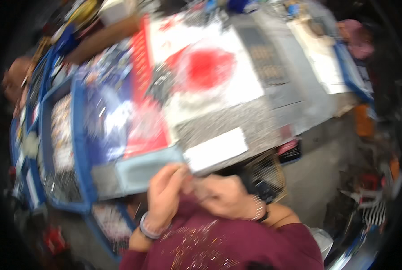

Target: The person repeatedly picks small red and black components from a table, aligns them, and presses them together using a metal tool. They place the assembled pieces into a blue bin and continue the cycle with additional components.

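Close together in front of my chest, at the table's near edge, are my left hand (164, 193) and my right hand (227, 194). Both have their fingers bent and pinched, with the fingertips almost meeting. A small reddish bit seems to lie between them, but blur hides what it is. Just beyond my hands lies a white rectangular sheet or card (216, 149). A pale blue-grey flat piece (144, 170) is next to my left hand. Farther off, a clear plastic bag with a red mass (206, 67) rests on a white sheet (250, 87).
Blue bins (78, 148) with small packed items line the left. Clear plastic packets (108, 112) and a red printed strip (149, 126) lie beside them. A dark grey panel (264, 54) sits at the far right. Other people's hands (356, 38) show at the far edges.
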Tool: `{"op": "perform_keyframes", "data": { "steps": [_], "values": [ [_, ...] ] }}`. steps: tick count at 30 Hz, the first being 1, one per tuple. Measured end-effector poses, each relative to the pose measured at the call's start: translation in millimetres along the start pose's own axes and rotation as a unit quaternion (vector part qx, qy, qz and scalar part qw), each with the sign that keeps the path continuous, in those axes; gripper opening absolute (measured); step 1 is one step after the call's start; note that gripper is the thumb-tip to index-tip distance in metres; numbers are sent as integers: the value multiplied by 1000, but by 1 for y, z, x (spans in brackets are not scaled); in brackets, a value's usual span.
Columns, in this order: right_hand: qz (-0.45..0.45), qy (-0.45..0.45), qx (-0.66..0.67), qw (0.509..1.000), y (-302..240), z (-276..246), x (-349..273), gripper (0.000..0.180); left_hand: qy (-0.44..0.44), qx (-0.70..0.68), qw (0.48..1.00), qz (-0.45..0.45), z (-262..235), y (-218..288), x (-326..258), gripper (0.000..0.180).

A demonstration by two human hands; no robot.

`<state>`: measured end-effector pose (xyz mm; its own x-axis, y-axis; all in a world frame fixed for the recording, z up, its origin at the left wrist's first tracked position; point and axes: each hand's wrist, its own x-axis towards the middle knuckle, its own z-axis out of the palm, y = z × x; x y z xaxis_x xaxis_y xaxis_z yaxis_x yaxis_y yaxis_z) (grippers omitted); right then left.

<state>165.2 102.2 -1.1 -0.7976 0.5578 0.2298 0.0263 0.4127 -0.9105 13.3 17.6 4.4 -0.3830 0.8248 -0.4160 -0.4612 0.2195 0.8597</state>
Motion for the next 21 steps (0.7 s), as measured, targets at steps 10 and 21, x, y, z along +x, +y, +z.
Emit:
{"op": "perform_keyframes", "data": {
  "steps": [10,21],
  "values": [
    [-64,56,-85,993,-1,0,-2,33,-44,30,999,12,4,13,3,17],
    [-65,-160,-148,974,0,-30,-4,17,-210,229,950,18,-7,32,-12,10]
  ]
}}
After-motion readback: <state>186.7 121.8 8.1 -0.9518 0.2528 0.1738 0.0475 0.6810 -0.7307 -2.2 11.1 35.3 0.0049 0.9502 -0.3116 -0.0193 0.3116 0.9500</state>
